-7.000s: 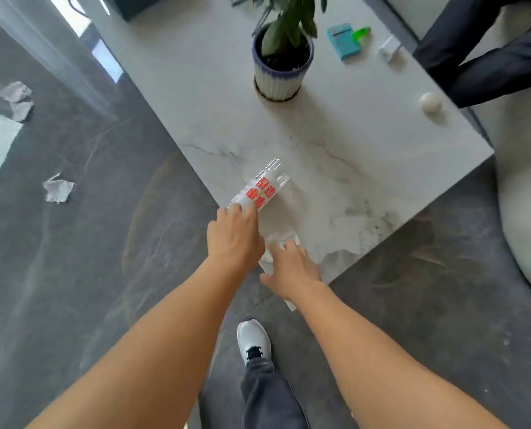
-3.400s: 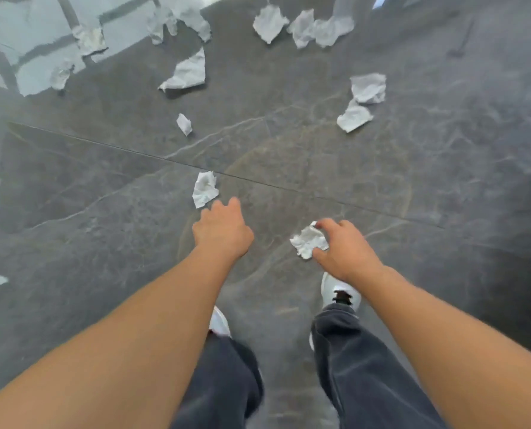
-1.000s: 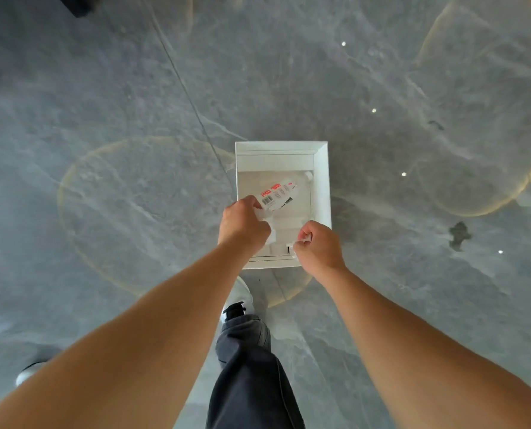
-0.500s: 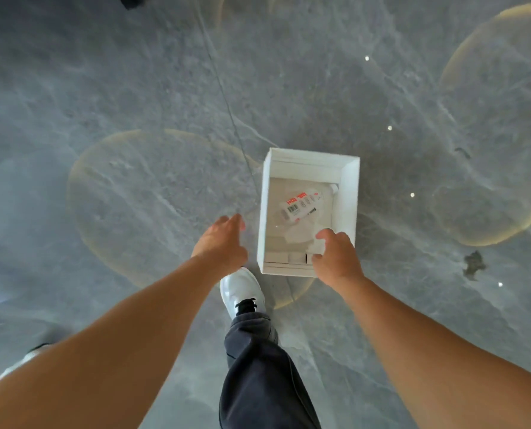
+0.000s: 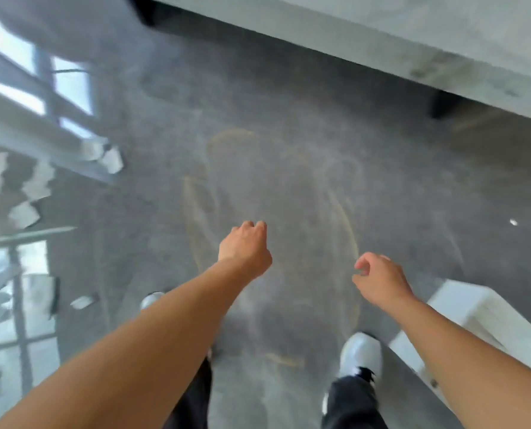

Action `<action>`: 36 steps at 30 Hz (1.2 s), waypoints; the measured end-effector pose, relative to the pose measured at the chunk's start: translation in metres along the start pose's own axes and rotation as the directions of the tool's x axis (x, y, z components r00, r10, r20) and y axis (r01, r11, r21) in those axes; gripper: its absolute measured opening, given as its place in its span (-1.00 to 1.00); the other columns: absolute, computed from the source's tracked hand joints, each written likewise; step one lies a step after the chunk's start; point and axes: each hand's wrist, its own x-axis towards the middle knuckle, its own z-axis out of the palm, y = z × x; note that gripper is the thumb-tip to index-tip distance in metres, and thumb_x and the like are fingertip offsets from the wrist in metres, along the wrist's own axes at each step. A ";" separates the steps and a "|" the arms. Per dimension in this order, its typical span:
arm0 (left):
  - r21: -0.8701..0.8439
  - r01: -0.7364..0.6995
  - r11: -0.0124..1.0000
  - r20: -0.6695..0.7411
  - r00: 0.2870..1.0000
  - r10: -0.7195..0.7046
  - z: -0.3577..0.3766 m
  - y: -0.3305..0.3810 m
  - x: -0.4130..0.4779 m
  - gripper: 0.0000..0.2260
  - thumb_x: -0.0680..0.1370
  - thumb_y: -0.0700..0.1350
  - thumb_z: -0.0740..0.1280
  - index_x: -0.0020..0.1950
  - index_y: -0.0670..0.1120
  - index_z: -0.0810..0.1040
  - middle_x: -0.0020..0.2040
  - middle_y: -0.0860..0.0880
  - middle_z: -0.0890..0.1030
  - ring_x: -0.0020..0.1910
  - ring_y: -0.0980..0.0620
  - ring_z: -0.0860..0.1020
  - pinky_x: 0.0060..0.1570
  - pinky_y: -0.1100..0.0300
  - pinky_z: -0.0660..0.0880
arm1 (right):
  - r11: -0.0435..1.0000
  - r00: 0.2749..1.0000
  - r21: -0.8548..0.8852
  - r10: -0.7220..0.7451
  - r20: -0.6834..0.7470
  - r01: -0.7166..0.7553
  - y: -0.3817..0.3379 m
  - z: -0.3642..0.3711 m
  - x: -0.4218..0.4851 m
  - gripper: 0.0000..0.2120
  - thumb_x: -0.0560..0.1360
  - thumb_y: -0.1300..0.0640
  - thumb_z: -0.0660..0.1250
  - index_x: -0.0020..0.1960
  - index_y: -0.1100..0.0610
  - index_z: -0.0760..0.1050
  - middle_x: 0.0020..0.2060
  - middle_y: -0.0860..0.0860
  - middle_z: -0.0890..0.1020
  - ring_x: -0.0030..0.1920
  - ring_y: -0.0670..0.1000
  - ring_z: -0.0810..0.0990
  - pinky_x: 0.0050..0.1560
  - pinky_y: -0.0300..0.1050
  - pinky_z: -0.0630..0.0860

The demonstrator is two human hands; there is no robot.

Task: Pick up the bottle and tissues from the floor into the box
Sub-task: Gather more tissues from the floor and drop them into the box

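The picture is blurred by motion. The white box (image 5: 471, 308) stands on the floor at the lower right, partly behind my right forearm; its inside is hidden, so the bottle is out of sight. Several crumpled white tissues lie on the dark floor at the left, one pair (image 5: 103, 154) farther off, another (image 5: 24, 213) nearer the edge, and a small one (image 5: 83, 301) close to my left foot. My left hand (image 5: 245, 247) hangs over the bare floor with fingers curled and nothing in it. My right hand (image 5: 378, 281) is loosely open and empty, left of the box.
A pale marble table (image 5: 412, 35) runs across the top right with a dark leg (image 5: 443, 103) under its edge. Bright window reflections cover the glossy floor at the left. My white shoes (image 5: 361, 351) stand below my hands.
The view has swung left, away from the box, which now sits at the lower right. Both hands have left the box empty; the bottle and a tissue stayed inside it.
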 end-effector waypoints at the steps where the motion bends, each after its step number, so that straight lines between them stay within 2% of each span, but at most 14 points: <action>1: -0.013 0.055 0.998 -0.002 0.998 -0.055 -0.013 -0.040 -0.002 -0.75 0.40 -0.18 0.26 0.08 -0.07 0.44 0.06 -0.09 0.49 0.08 -0.16 0.48 -0.15 0.06 0.40 | 0.999 0.999 -0.030 -0.044 0.020 0.045 -0.038 0.012 0.001 -0.83 0.38 0.21 0.37 -0.03 0.13 0.56 -0.04 0.17 0.60 0.03 0.20 0.57 0.04 -0.07 0.46; 5: -0.065 0.234 0.970 0.001 0.972 -0.235 -0.054 -0.205 -0.021 -0.74 0.41 -0.15 0.26 0.09 -0.08 0.45 0.08 -0.11 0.49 0.11 -0.19 0.48 -0.09 0.03 0.42 | 0.977 0.979 -0.106 -0.171 0.110 0.182 -0.186 0.076 0.001 -0.85 0.37 0.25 0.36 -0.07 0.13 0.56 -0.09 0.16 0.61 -0.02 0.20 0.58 0.00 -0.08 0.44; 9: -0.050 0.360 0.932 0.004 0.933 -0.360 -0.084 -0.356 -0.051 -0.76 0.41 -0.14 0.24 0.06 -0.07 0.44 0.09 -0.13 0.50 0.12 -0.21 0.50 -0.01 -0.01 0.47 | 0.919 0.931 -0.222 -0.272 0.243 0.326 -0.321 0.151 -0.015 -0.81 0.39 0.22 0.34 0.00 0.14 0.55 -0.02 0.18 0.60 0.05 0.19 0.56 0.01 -0.10 0.43; 12: -0.049 0.476 0.878 0.035 0.879 -0.475 -0.102 -0.450 -0.073 -0.76 0.41 -0.10 0.26 0.07 -0.07 0.45 0.12 -0.15 0.52 0.13 -0.21 0.52 -0.01 0.03 0.47 | 0.855 0.896 -0.311 -0.325 0.303 0.415 -0.421 0.189 -0.037 -0.78 0.41 0.17 0.30 0.05 0.11 0.52 0.05 0.19 0.54 0.10 0.21 0.55 0.08 -0.05 0.48; 15: -0.053 0.542 0.839 0.063 0.840 -0.539 -0.123 -0.517 -0.083 -0.80 0.44 -0.07 0.24 0.04 -0.06 0.45 0.13 -0.13 0.53 0.12 -0.17 0.53 -0.03 0.05 0.47 | 0.816 0.865 -0.308 -0.404 0.299 0.488 -0.515 0.206 -0.055 -0.77 0.41 0.17 0.26 0.06 0.12 0.49 0.08 0.18 0.52 0.12 0.22 0.53 0.09 -0.01 0.48; 19: -0.104 0.566 0.818 0.045 0.824 -0.565 -0.155 -0.557 -0.071 -0.86 0.45 -0.03 0.24 -0.03 -0.04 0.43 0.09 -0.12 0.54 0.07 -0.16 0.54 -0.08 0.06 0.45 | 0.803 0.855 -0.312 -0.423 0.300 0.507 -0.607 0.210 -0.060 -0.73 0.44 0.13 0.25 0.13 0.11 0.43 0.13 0.13 0.47 0.16 0.21 0.50 0.11 0.03 0.46; 23: -0.195 0.510 0.838 0.080 0.860 -0.505 -0.174 -0.561 -0.017 -0.76 0.43 -0.08 0.24 0.09 -0.05 0.45 0.10 -0.13 0.52 0.09 -0.19 0.53 -0.05 0.04 0.46 | 0.776 0.858 -0.375 -0.412 0.308 0.507 -0.658 0.214 -0.025 -0.72 0.47 0.11 0.25 0.16 0.11 0.39 0.15 0.12 0.44 0.15 0.20 0.49 0.07 0.01 0.44; 28: -0.268 0.383 0.884 0.068 0.923 -0.380 -0.178 -0.565 0.104 -0.74 0.44 -0.10 0.25 0.12 -0.02 0.41 0.07 -0.09 0.48 0.03 -0.18 0.51 -0.16 0.01 0.45 | 0.811 0.904 -0.401 -0.357 0.237 0.426 -0.692 0.246 0.069 -0.66 0.45 0.08 0.29 0.19 0.10 0.36 0.17 0.12 0.45 0.14 0.21 0.50 0.02 0.00 0.42; 31: -0.301 0.331 0.894 0.074 0.943 -0.324 -0.163 -0.573 0.180 -0.74 0.43 -0.11 0.25 0.12 -0.01 0.39 0.05 -0.07 0.45 -0.02 -0.15 0.48 -0.23 0.02 0.38 | 0.836 0.924 -0.399 -0.307 0.229 0.377 -0.704 0.286 0.131 -0.61 0.44 0.04 0.32 0.21 0.09 0.33 0.18 0.14 0.44 0.15 0.23 0.49 -0.01 0.02 0.41; 36: -0.206 0.209 0.956 -0.021 0.976 -0.218 -0.129 -0.605 0.296 -0.56 0.41 -0.19 0.29 0.25 0.07 0.32 0.12 -0.05 0.39 0.07 -0.16 0.42 -0.27 0.03 0.37 | 0.885 0.942 -0.340 -0.251 0.223 0.317 -0.708 0.369 0.214 -0.44 0.44 0.02 0.35 0.36 0.07 0.24 0.19 0.14 0.35 0.16 0.28 0.45 0.09 0.09 0.45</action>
